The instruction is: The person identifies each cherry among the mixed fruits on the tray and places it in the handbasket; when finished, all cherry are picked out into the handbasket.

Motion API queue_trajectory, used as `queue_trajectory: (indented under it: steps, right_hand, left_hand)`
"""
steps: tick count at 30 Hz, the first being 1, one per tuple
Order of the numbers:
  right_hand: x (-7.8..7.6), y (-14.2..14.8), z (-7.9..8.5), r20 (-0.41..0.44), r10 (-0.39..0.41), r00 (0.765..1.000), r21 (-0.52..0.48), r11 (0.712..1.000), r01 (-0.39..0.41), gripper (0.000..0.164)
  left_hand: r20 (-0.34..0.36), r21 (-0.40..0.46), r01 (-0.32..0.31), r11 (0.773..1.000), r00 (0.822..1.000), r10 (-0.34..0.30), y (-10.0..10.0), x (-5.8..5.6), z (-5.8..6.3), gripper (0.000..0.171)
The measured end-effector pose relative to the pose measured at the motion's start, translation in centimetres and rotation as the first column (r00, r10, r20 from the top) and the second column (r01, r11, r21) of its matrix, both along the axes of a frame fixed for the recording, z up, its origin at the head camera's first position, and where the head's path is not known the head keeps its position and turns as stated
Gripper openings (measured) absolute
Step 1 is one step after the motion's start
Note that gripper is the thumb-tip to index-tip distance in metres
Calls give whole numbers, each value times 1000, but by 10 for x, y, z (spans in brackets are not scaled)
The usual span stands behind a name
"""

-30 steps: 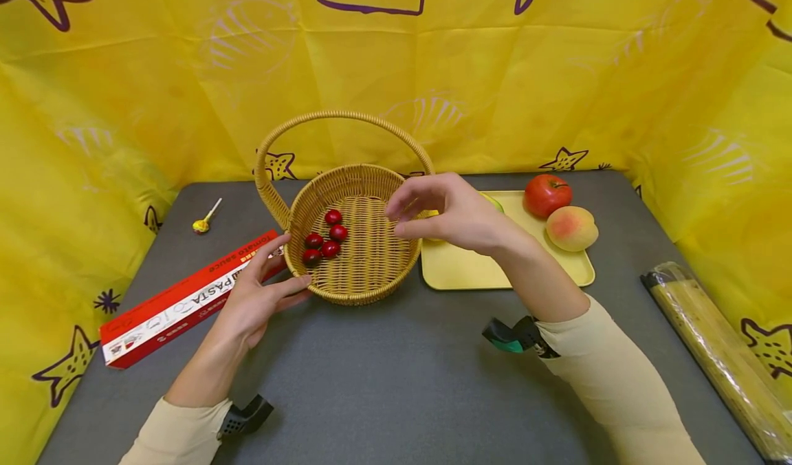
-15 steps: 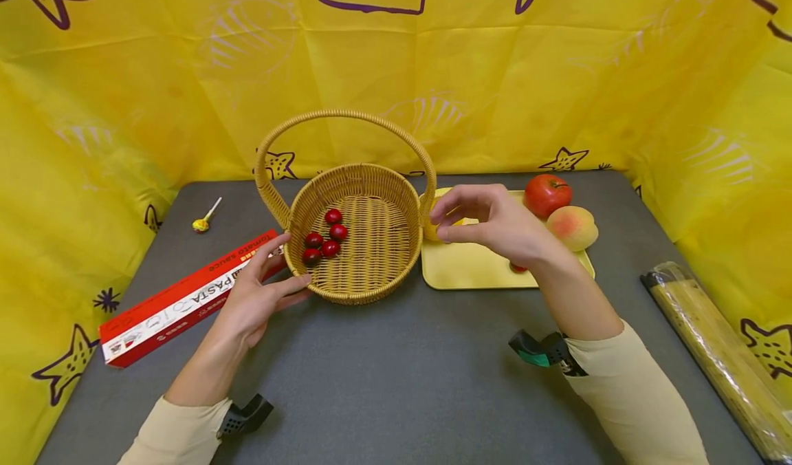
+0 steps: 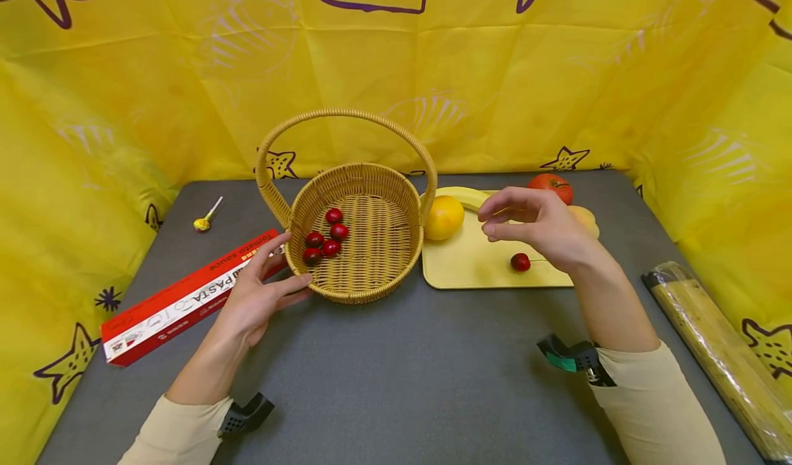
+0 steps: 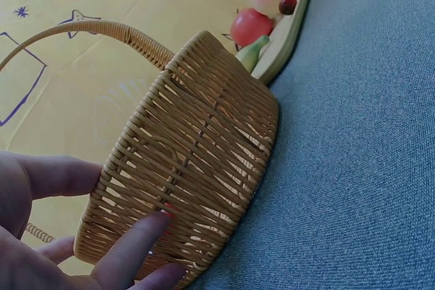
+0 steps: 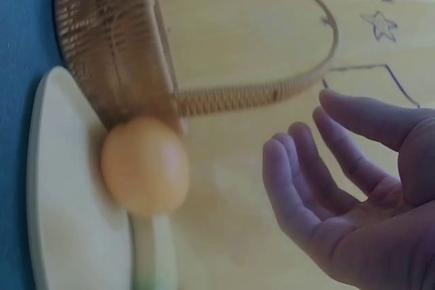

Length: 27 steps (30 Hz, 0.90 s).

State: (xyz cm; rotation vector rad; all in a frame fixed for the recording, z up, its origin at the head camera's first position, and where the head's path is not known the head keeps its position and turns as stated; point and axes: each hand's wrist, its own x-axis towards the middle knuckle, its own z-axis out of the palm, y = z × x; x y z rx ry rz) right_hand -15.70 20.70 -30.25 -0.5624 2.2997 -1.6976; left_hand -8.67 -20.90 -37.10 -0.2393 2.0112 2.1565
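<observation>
My left hand (image 3: 254, 300) holds the near left side of a round wicker basket (image 3: 355, 296) with a tall handle. Fingers lie against the rim and outer wall in the left wrist view. Several red cherries (image 3: 331, 247) sit in the basket's left half. My right hand (image 3: 544, 228) hovers over a pale yellow tray (image 3: 470, 272), fingers loosely curved and nothing between them. A single stemmed cherry (image 3: 520, 262) lies on the tray below that hand. Also on the tray are an orange (image 3: 443, 218), a banana (image 3: 463, 195), a tomato (image 3: 553, 185) and a peach (image 3: 585, 219), partly hidden behind the hand.
A red and white pasta box (image 3: 192, 303) lies slantwise left of the basket, with a lollipop (image 3: 207, 216) beyond it. Along the right table edge lies a clear pack of spaghetti (image 3: 718, 355). Yellow patterned cloth (image 3: 371, 59) encloses the back and sides.
My right hand has moved right from above the basket to above the tray, uncovering the orange, banana and single cherry. The left hand and basket stay in place.
</observation>
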Motion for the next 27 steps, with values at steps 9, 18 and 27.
queue_trajectory:
  steps: [9, 18, 27]
  right_hand:
    - [1, 26, -8, 59, -68, 996, 80, 995, 63, 37]
    - [-2, 44, -18, 75, -127, 989, 169, 979, 113, 39]
    - [-5, 54, -21, 123, -179, 976, 212, 966, 150, 45]
  left_hand:
    - [-3, -3, 3, 1000, 1000, -3, 0, 0, 0, 85]
    - [1, 1, 4, 1000, 1000, -4, 0, 1, 1, 85]
    - [2, 2, 3, 1000, 1000, -3, 0, 1, 1, 86]
